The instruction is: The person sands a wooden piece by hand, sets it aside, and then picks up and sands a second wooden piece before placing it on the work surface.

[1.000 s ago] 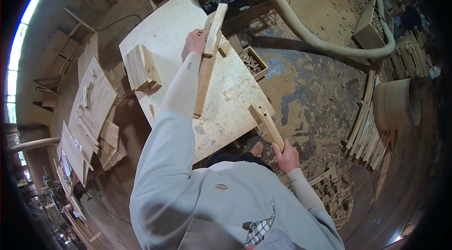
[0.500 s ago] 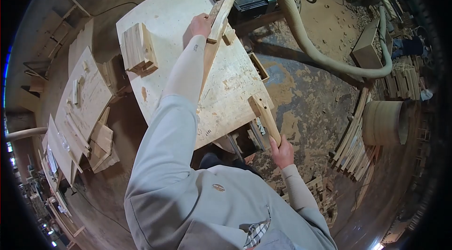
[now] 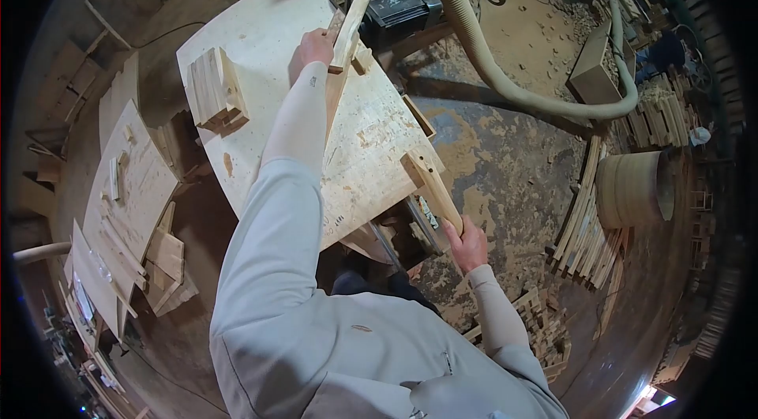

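Observation:
My left hand [image 3: 316, 48] is closed at the near edge of a wooden bar [image 3: 352, 28] at the far right side of the pale work table [image 3: 276, 20]. Its fingertips are partly hidden against the wood. Under the bar, a long narrow strip of wood [image 3: 335, 99] runs toward me. My right hand [image 3: 469, 245] wraps round the lower end of a wooden piece [image 3: 436, 191] with dark holes near its top. That piece slants up to the table's near right corner, its upper end over the edge. A stack of wooden blocks [image 3: 213, 91] sits on the table's left.
A motor [image 3: 400, 8] stands behind the table, with a ribbed hose [image 3: 482, 63] curving right. Left is a low table of boards [image 3: 130, 182]. Stacked strips [image 3: 580, 217] and a round drum [image 3: 632, 190] stand right. Scrap wood [image 3: 541, 332] lies on the floor.
The whole view has shifted slightly, so the table and surroundings sit further left. Both hands keep nearly the same places relative to the table and the wood.

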Demonstrator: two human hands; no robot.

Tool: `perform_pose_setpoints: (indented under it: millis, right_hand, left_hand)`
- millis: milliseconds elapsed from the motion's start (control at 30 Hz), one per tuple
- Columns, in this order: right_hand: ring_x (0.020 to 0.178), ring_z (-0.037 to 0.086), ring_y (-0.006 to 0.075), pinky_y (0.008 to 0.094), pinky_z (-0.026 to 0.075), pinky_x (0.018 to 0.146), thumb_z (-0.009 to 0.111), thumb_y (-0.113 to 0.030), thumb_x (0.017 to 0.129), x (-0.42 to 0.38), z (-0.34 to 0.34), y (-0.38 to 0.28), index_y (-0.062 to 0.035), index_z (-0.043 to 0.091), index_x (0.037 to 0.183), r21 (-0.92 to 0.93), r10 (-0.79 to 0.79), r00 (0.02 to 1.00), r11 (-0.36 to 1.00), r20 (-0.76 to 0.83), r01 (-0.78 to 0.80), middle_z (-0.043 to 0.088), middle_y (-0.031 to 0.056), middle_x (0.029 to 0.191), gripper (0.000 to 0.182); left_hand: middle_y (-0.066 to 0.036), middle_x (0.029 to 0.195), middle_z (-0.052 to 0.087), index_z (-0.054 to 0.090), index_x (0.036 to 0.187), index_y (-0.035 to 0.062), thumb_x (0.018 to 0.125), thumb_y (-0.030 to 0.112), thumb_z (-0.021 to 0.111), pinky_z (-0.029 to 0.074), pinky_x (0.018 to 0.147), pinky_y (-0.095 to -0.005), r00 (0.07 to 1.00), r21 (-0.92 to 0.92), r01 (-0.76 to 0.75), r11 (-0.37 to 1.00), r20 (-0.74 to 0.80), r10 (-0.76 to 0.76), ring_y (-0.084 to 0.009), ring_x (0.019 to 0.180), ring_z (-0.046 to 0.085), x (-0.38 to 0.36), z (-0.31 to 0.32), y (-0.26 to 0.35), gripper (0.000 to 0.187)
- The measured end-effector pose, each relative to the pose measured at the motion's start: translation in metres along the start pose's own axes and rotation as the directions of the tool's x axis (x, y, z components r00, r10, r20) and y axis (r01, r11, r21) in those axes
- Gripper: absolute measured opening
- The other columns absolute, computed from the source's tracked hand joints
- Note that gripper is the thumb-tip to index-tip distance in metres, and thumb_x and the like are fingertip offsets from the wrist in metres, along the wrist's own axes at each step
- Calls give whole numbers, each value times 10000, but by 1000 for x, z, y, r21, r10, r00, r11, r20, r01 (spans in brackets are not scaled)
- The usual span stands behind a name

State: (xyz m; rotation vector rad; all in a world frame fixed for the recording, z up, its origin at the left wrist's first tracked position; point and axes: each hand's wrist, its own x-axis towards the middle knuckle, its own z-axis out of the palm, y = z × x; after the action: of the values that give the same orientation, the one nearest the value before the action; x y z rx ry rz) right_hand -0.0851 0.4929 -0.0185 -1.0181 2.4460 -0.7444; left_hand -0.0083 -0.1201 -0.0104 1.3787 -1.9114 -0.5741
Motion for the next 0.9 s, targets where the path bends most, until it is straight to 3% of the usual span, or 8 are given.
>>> perform_pose_setpoints:
  millis: [300,433,500,633,667,700,767,900]
  right_hand:
    - [875,758,526,589,583,751,736,-536,1077,-1,-16,-10,-35,737,1123,3,13,1000,1000,23,-13,765,285,888,503]
    - [884,761,525,592,586,755,743,-531,1073,-2,-23,-17,-37,733,1096,-16,23,999,1000,40,-22,769,284,893,495]
    - [883,760,526,595,584,751,745,-529,1071,-3,-29,-20,-37,728,1078,-27,26,999,999,41,-25,770,285,897,492]
    - [881,746,538,610,575,743,738,-537,1073,-4,-36,-23,-34,687,1037,-74,32,998,997,57,-28,762,293,899,507]
    - [880,742,541,616,572,742,734,-541,1074,-3,-37,-23,-33,674,1030,-88,39,997,996,64,-33,759,295,898,513]
    - [880,742,541,616,572,742,734,-541,1074,-1,-39,-25,-33,674,1030,-79,46,997,996,64,-40,759,295,898,513]
    - [869,742,543,625,572,750,726,-549,1077,-3,-44,-29,-35,667,1036,-113,51,996,993,79,-42,757,294,886,518]
    - [856,745,542,627,574,748,722,-550,1079,-1,-50,-36,-35,667,1027,-125,39,997,992,72,-29,756,295,877,520]
  left_hand:
    - [-255,1272,763,837,1378,207,1041,427,766,557,1129,-507,983,-1,149,989,110,-148,-426,1271,713,-21,-27,21,409]
    - [-254,1308,737,820,1357,113,1001,290,787,571,1098,-521,999,-104,6,995,52,0,-442,1241,718,-14,-17,3,400]
    - [-259,1245,741,817,1316,54,1005,239,774,585,1064,-509,985,104,-127,986,-104,138,-428,1213,722,-13,-28,6,364]
    - [-261,1222,733,809,1296,21,1015,219,760,592,1040,-497,968,253,-252,934,48,248,-422,1193,722,-17,-46,3,347]
    - [-258,1229,731,812,1283,22,1020,235,761,590,1041,-501,968,137,-250,959,51,245,-426,1197,720,-29,-49,3,343]
    - [-256,1236,729,816,1270,22,1024,252,762,588,1042,-504,968,16,-246,969,56,245,-429,1201,717,-34,-49,5,341]
    - [-258,1213,743,830,1246,29,1036,302,755,584,1039,-516,988,15,-153,988,11,153,-429,1190,719,-35,-34,-13,353]
    - [-240,1151,820,860,1161,28,1018,331,765,599,1028,-499,986,-13,87,996,141,-84,-412,1125,773,-24,-25,-20,348]
